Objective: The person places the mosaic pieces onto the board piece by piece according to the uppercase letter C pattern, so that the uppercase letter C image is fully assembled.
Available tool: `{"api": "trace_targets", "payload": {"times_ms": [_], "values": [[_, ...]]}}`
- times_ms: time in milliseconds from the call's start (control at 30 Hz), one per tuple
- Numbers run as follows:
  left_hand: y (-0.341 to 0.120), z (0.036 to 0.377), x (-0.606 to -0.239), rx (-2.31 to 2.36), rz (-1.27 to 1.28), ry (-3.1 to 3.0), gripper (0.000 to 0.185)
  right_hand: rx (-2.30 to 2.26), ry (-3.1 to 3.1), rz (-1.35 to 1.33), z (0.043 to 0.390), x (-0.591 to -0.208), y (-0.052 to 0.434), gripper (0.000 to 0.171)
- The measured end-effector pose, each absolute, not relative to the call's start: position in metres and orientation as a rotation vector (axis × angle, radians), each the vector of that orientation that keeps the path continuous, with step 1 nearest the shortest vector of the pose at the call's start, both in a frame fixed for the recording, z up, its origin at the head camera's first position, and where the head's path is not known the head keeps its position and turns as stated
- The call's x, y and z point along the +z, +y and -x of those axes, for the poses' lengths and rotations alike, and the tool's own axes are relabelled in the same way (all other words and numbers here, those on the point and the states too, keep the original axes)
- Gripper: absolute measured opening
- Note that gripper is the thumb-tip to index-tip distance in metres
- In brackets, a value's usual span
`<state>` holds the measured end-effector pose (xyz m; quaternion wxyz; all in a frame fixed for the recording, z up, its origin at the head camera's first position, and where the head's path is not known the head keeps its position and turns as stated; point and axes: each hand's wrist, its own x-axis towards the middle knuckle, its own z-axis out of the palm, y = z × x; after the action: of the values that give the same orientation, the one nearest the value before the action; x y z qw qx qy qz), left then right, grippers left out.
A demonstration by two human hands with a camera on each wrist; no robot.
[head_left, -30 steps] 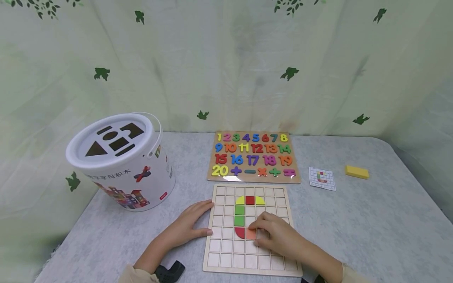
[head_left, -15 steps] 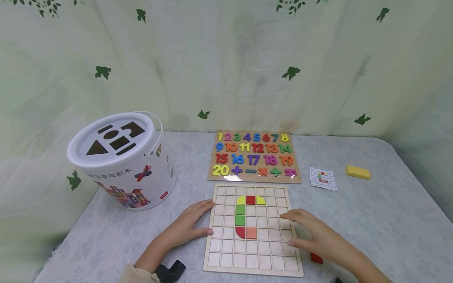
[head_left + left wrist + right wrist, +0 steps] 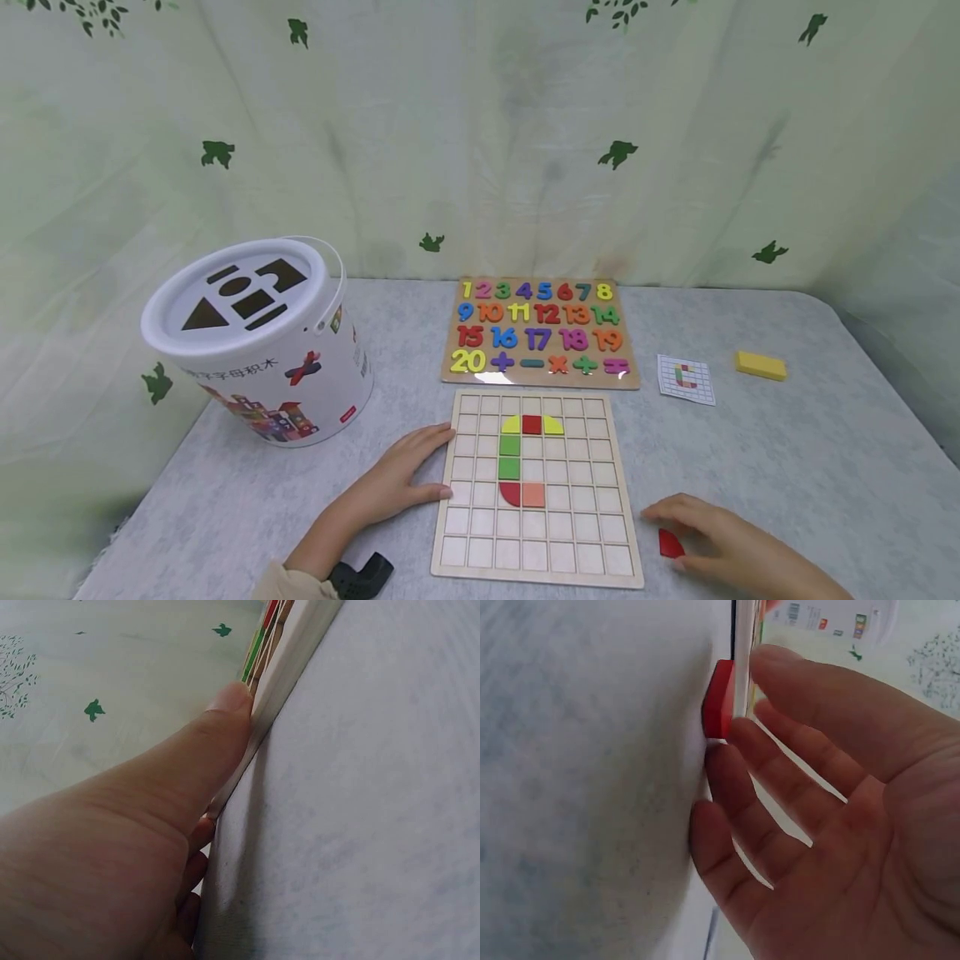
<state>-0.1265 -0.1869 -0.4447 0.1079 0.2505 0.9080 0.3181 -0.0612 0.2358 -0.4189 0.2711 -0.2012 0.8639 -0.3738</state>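
Note:
A wooden grid board [image 3: 470, 522] lies on the table, with yellow, red, green and salmon pieces set in some of its squares. My left hand [image 3: 397, 477] touches its left edge; in the left wrist view the thumb [image 3: 217, 735] lies against the board's side. To the right of the board lies a red piece with one curved side [image 3: 671, 543], seen edge-on as a red block [image 3: 718, 699] in the right wrist view. My right hand [image 3: 723, 537] is over it, fingers spread on the far side and thumb near its lower corner, not visibly gripping it.
Behind the board lies a number puzzle [image 3: 540, 333]. A small pattern card [image 3: 686, 379] and a yellow block [image 3: 761, 365] are at the right. A white lidded bucket [image 3: 255, 350] stands at the left, in front of a printed curtain [image 3: 480, 150].
My right hand has let go of the salmon square, left on the board beside the red curved piece, and moved right to the loose red piece. The left hand stays put.

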Motion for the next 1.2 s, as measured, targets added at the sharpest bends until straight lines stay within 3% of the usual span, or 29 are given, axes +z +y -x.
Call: {"api": "trace_targets", "payload": {"times_ms": [300, 567, 767, 933, 1200], "values": [[-0.187, 0.126, -0.443, 0.937, -0.725, 2.677, 0.077, -1.098, 2.271, 0.83, 0.062, -0.431, 0.246, 0.022], [-0.186, 0.126, -0.444, 0.926, -0.715, 2.68, 0.078, -0.973, 2.375, 0.665, 0.06, -0.427, 0.238, 0.031], [-0.187, 0.126, -0.444, 0.927, -0.725, 2.682, 0.077, -0.99, 2.392, 0.789, 0.06, -0.429, 0.237, 0.021], [-0.188, 0.126, -0.445, 0.93, -0.734, 2.68, 0.078, -0.905, 2.448, 0.666, 0.063, -0.424, 0.229, 0.022], [-0.188, 0.127, -0.446, 0.928, -0.752, 2.68, 0.078, -0.944, 2.704, 0.874, 0.072, -0.409, 0.203, 0.024]]}}
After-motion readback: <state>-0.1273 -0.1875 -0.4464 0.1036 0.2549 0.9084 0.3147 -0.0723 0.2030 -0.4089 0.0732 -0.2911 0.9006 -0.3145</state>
